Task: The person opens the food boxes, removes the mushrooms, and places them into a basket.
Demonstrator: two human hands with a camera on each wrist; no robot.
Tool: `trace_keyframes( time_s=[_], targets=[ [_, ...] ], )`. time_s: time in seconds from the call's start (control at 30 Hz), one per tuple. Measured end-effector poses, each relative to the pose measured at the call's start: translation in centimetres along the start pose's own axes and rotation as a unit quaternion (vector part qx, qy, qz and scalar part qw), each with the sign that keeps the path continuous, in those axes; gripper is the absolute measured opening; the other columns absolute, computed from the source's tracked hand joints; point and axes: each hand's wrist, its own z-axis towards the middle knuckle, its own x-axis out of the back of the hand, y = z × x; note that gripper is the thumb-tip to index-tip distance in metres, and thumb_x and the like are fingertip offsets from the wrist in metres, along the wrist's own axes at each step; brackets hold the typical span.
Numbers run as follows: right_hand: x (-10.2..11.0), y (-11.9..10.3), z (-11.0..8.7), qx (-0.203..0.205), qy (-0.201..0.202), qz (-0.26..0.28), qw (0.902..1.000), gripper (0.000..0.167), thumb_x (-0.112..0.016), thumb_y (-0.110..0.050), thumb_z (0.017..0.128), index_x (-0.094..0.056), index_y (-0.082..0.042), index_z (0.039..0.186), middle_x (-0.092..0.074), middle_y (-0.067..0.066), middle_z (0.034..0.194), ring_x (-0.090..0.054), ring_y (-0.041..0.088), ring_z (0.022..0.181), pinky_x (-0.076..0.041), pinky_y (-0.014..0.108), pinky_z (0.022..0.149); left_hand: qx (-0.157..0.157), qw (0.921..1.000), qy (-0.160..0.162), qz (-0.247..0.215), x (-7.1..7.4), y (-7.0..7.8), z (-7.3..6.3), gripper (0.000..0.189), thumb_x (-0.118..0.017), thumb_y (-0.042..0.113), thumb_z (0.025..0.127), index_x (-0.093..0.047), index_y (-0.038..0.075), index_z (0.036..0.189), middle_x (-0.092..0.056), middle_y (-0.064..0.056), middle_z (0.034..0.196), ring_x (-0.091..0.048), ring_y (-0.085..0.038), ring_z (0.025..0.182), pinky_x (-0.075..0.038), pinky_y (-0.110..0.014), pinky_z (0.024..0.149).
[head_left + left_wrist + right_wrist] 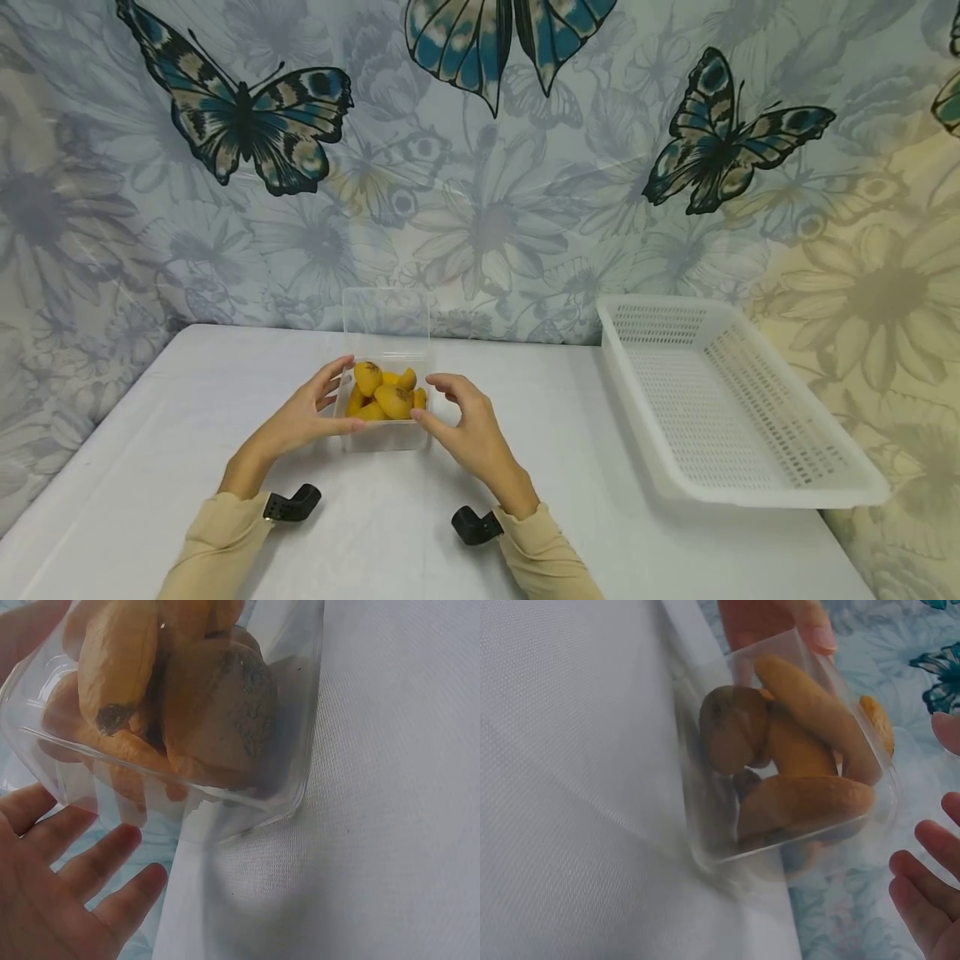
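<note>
A clear plastic box (386, 437) stands on the white-covered table, its transparent lid (386, 321) raised at the back. Yellow, mango-like fruits (393, 402) with dark blemishes fill it; their exact kind is uncertain. My left hand (307, 408) spans the box's left side, thumb at the front corner and fingers spread toward the back. In the left wrist view its lower fingers (101, 851) are apart from the box wall (300, 761). At the right side is my right hand (472, 429), its thumb by the front corner and its fingers loosely extended, holding nothing.
A white perforated plastic basket (645, 433) sits on the right of the table, reaching past its right edge. Behind the table hangs a butterfly-and-flower backdrop (495, 225). Each wrist carries a black camera mount (296, 503).
</note>
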Motion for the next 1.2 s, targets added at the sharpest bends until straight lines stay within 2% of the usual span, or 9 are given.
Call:
trace_keyframes(
  time_s=[0.17, 0.37, 0.57, 0.77, 0.9, 1.07, 1.2],
  targets=[
    [-0.2, -0.5, 0.4, 0.016, -0.012, -0.006, 0.9998, 0.046, -0.075, -0.024, 0.09, -0.061, -0.005, 0.129, -0.063, 0.009, 0.13, -0.06, 0.03, 0.121, -0.052, 0.041, 0.103, -0.006, 1.0, -0.002, 0.004, 0.0, 0.0, -0.1, 0.098, -0.078, 0.024, 0.086, -0.014, 0.012, 0.16, -0.014, -0.023, 0.165, -0.019, -0.053, 0.147, -0.023, -0.066, 0.117],
    [-0.5, -1.5, 1.5, 0.048, -0.042, -0.02, 0.9978, 0.047, -0.075, -0.024, 0.09, -0.06, -0.002, 0.129, -0.063, 0.01, 0.13, -0.058, 0.023, 0.125, -0.049, 0.039, 0.108, -0.005, 1.0, 0.001, 0.007, 0.1, -0.1, -0.4, 0.098, -0.077, 0.025, 0.087, -0.014, 0.014, 0.16, -0.014, -0.021, 0.165, -0.02, -0.054, 0.146, -0.023, -0.067, 0.117],
    [-0.6, -1.8, 2.4, 0.066, -0.067, -0.038, 0.9949, 0.046, -0.075, -0.025, 0.09, -0.062, -0.002, 0.128, -0.064, 0.008, 0.128, -0.061, 0.021, 0.119, -0.053, 0.037, 0.101, -0.006, 1.0, -0.004, 0.005, 0.1, -0.3, -0.2, 0.097, -0.076, 0.024, 0.088, -0.013, 0.014, 0.16, -0.013, -0.022, 0.165, -0.02, -0.055, 0.146, -0.024, -0.067, 0.117],
    [-0.5, -1.9, 3.4, 0.056, -0.111, -0.048, 0.9911, 0.046, -0.074, -0.026, 0.09, -0.063, -0.001, 0.128, -0.066, 0.009, 0.123, -0.061, 0.017, 0.103, -0.055, 0.03, 0.088, 0.001, 1.0, -0.003, 0.006, 0.0, -0.1, -0.2, 0.097, -0.077, 0.026, 0.087, -0.014, 0.016, 0.16, -0.014, -0.02, 0.165, -0.02, -0.054, 0.146, -0.025, -0.066, 0.117],
    [-0.3, -1.9, 4.0, 0.048, -0.14, -0.053, 0.9876, 0.045, -0.074, -0.026, 0.09, -0.064, -0.002, 0.127, -0.068, 0.008, 0.12, -0.061, 0.016, 0.104, -0.054, 0.028, 0.089, 0.003, 1.0, -0.004, 0.005, 0.0, 0.0, -0.1, 0.097, -0.077, 0.026, 0.087, -0.015, 0.016, 0.16, -0.014, -0.02, 0.165, -0.021, -0.054, 0.146, -0.025, -0.066, 0.117],
    [-0.3, -1.9, 4.6, 0.037, -0.179, -0.076, 0.9802, 0.044, -0.073, -0.026, 0.091, -0.064, -0.002, 0.128, -0.068, 0.008, 0.119, -0.062, 0.016, 0.103, -0.054, 0.027, 0.09, 0.003, 1.0, -0.005, 0.002, 0.0, 0.0, -0.2, 0.097, -0.077, 0.025, 0.087, -0.014, 0.015, 0.16, -0.014, -0.02, 0.165, -0.02, -0.054, 0.146, -0.024, -0.067, 0.117],
    [-0.3, -2.3, 5.0, 0.04, -0.215, -0.135, 0.9663, 0.049, -0.073, -0.028, 0.091, -0.061, -0.001, 0.131, -0.066, 0.009, 0.124, -0.061, 0.016, 0.106, -0.053, 0.026, 0.093, 0.004, 1.0, -0.004, 0.002, 0.0, 0.0, -0.2, 0.097, -0.077, 0.025, 0.087, -0.014, 0.016, 0.16, -0.013, -0.02, 0.165, -0.02, -0.054, 0.146, -0.024, -0.067, 0.117]
  ],
)
